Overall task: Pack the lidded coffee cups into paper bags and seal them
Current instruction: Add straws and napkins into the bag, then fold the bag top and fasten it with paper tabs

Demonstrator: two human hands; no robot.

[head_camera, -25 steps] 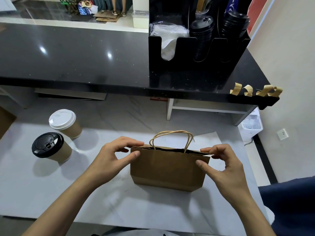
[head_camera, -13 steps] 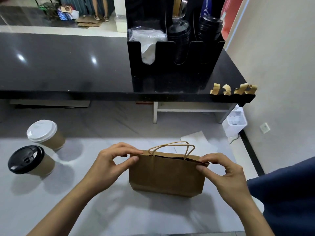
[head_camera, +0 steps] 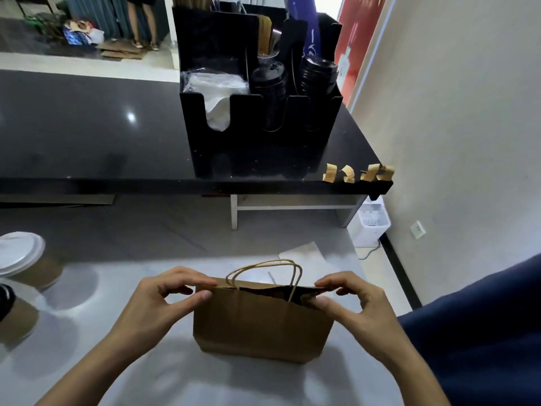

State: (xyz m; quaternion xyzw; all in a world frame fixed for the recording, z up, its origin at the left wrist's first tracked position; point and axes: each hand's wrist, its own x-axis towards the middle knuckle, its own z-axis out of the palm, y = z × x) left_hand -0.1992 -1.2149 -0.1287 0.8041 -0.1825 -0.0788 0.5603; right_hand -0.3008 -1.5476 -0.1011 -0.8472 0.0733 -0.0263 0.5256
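Two hands at work on one paper bag [head_camera: 260, 323], upright near the table's [head_camera: 205, 382] front edge, toward its right side. Left hand [head_camera: 158, 303] pinching the bag's left top corner between thumb and curled fingers; right hand [head_camera: 354, 306] pinching the right top corner likewise. Probably pulling the two corners apart to spread the mouth, open only as a narrow dark slit, wide enough for a cup. Mouth and twin handles [head_camera: 266, 273] pointing up, long side running left to right, roughly parallel to the front edge. Two lidded cups waiting at the left edge, well apart from the bag: white-lidded cup [head_camera: 26, 262] behind, black-lidded cup [head_camera: 11, 315] in front, partly cut off. Neither packed yet.
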